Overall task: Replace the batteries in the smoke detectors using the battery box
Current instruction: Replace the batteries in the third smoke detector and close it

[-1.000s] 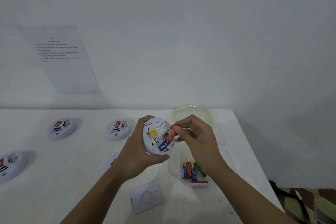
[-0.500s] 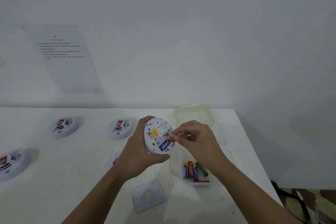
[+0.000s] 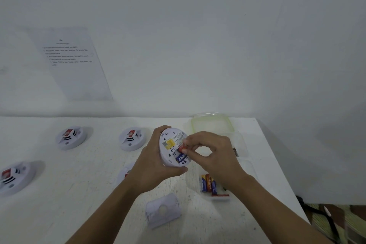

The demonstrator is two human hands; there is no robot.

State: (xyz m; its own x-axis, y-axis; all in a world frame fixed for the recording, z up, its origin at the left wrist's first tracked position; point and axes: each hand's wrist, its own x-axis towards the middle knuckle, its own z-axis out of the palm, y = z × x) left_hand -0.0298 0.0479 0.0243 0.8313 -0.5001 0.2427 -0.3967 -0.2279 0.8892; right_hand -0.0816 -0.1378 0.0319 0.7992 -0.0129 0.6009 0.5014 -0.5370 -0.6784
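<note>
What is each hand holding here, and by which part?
Left hand grips the round white smoke detector by its rim; right hand pinches a small orange battery at one end.

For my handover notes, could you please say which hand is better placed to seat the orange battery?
Probably the right: the right hand pinches the orange battery at the open compartment, while the left hand grips the smoke detector and is occupied.
</note>
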